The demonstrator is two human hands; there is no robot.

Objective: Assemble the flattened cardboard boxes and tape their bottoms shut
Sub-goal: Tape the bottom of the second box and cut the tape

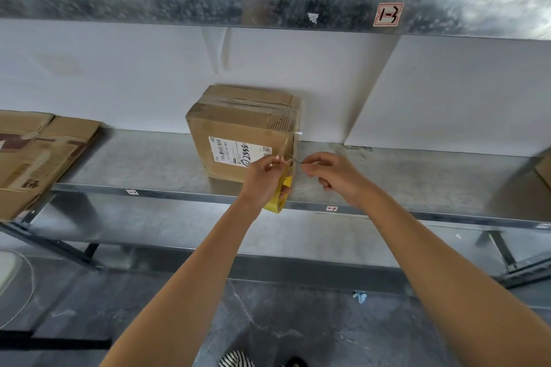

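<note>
Currently: taped cardboard box (238,125) sits upright on the metal shelf (417,179), near the back wall. Left hand (264,180) grips the yellow tape roll (277,202) at the box's front right corner and pinches the clear tape strip (284,146). Right hand (335,177) fingers (311,161) pinch a thin dark item (295,160) at that strip; can't tell what. Flattened boxes (38,152) lie at the shelf's left end.

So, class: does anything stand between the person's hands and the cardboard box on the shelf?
Nothing visible does. The left hand, gripping the tape roll, and the right hand are at the near right corner of the box; only the tape strand they pinch runs to it.
</note>
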